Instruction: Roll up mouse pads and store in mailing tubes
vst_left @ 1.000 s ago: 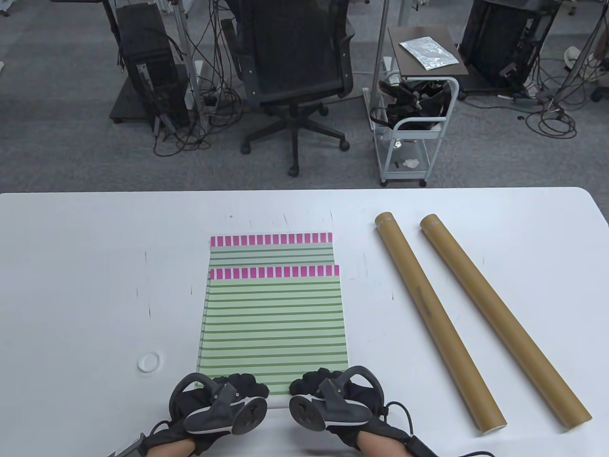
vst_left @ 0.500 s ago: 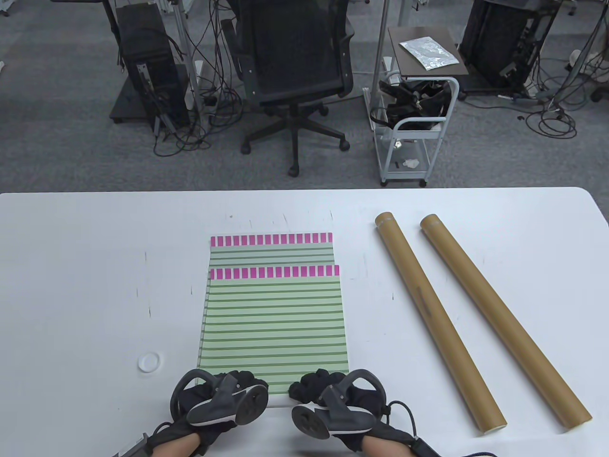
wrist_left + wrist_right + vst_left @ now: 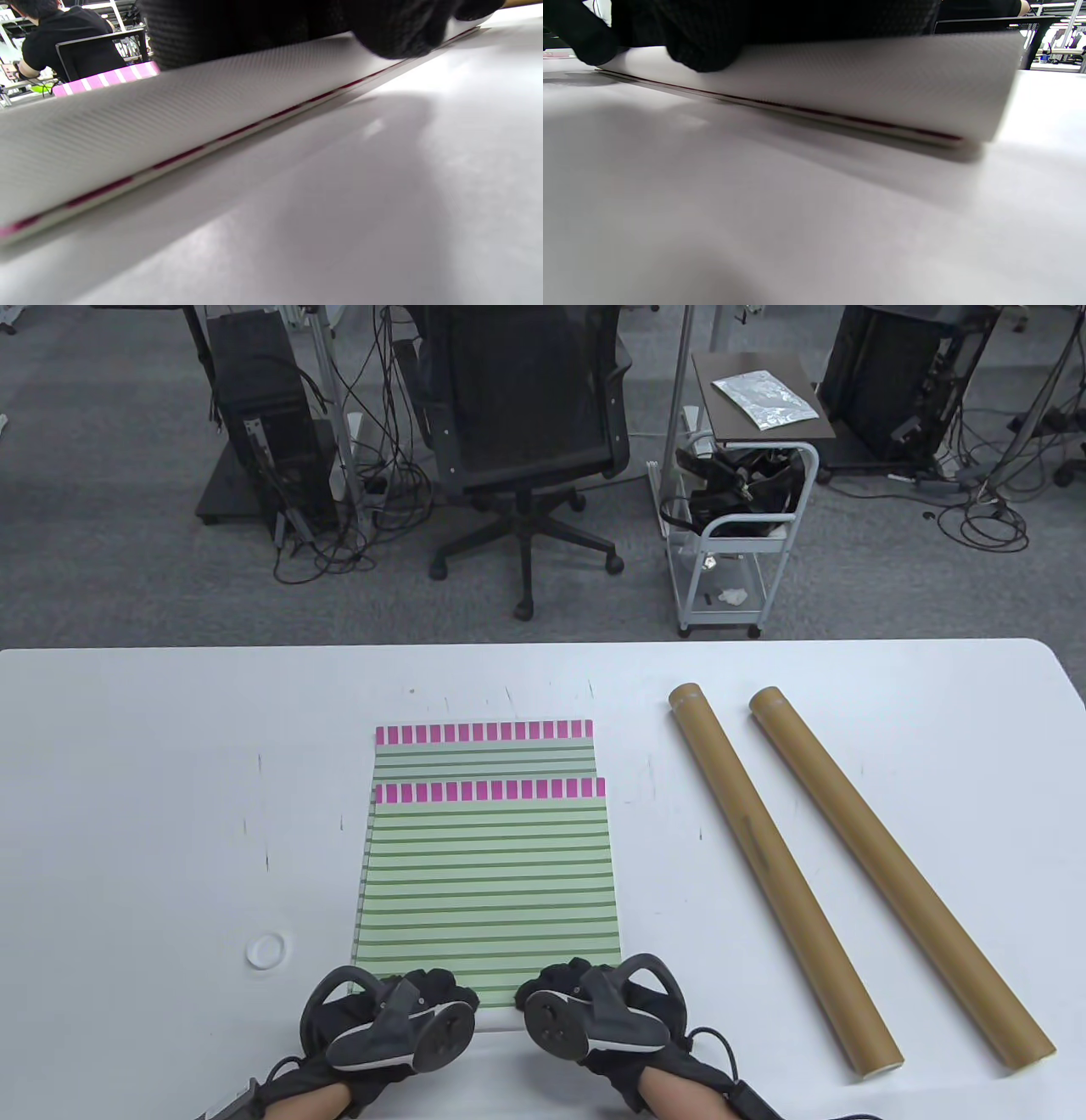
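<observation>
Both hands sit at the near edge of the top mouse pad (image 3: pixel 488 891), the green striped one with the pink band at its far end. The left hand (image 3: pixel 386 1014) and the right hand (image 3: pixel 594 1010) have their fingers curled over that near edge, and the edge is lifted and bent back over itself. I think they hold it this way to start the roll, one hand toward each side so the roll comes out straight. A second mouse pad (image 3: pixel 484 746) lies flat under the first and pokes out past the fingers on the far side, waiting its turn. The two mailing tubes (image 3: pixel 780 874) lie well off to the right of the right hand's fingers, side by side, with their near ends seeming open toward the person, so a rolled pad could slide in. A small white cap (image 3: pixel 265 951) sits just left of the left hand's fingers, likely off a tube. The table view shows where everything lies, but the trackers hide most of the fingers. The left wrist view shows what it cannot: the pad's pale bumpy underside (image 3: pixel 169 123) turned up off the table (image 3: pixel 339 212), with dark fingertips (image 3: pixel 398 38) pressing on it. The right wrist view shows the same curl from the other side, with that hand's fingertips (image 3: pixel 704 51) on the fold.
</observation>
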A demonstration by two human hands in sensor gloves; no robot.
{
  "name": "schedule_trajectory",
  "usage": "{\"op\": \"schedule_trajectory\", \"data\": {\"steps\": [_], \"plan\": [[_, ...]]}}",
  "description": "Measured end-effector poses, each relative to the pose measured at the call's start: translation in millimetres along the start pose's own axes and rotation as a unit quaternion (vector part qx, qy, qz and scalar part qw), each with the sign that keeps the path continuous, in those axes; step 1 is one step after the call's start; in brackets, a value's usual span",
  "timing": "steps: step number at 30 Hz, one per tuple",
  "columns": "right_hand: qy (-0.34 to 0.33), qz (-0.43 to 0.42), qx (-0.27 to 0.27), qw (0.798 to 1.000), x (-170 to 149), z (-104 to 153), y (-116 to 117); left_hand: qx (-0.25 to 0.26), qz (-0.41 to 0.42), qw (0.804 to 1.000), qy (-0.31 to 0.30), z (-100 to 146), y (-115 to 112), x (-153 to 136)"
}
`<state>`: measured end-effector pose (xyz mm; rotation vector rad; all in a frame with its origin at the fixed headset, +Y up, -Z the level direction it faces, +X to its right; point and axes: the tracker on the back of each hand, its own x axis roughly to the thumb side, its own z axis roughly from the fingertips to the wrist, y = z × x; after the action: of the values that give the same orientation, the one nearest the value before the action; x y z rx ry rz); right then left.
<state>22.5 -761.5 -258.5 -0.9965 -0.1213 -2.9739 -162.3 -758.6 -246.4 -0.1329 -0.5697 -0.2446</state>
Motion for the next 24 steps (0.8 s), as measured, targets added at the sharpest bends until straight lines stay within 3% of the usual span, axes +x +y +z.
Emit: {"op": "schedule_trajectory", "data": {"steps": [5,17,24], "plan": [[0.003,0.002,0.000,1.000,0.7,1.5,-0.3,0.024,-0.048,0.998,0.016,0.3,3.2,7.8],[-0.026,0.108,-0.026,0.994,9.8,7.6,-5.6,0.007,0.027,0.999,0.045,-5.9,-1.0,-7.4],[-0.015,0.057,-0.020,0.998,2.9,3.1,-4.9,0.030,-0.027,0.999,0.024,1.2,2.2,2.4]]}}
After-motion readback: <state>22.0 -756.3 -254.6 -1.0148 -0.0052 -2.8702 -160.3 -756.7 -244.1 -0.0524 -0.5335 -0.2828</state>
